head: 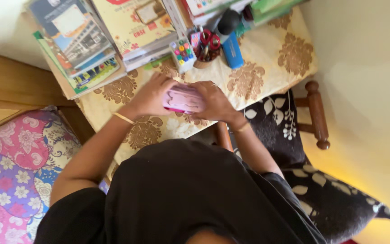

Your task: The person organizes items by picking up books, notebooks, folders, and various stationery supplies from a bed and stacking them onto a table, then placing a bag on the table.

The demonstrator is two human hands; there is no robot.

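Both hands on a pink case over the table.

A small cup [202, 61] holds red scissors [210, 39] and pens; a box of markers [182, 54] stands just beside it, near stacked books [79, 45]. The left hand [152, 96] and right hand [215, 101] clasp the pink case [183, 99] from either side, fingers curled over it, above the patterned tablecloth [267, 58]; it looks closed, though blurred.
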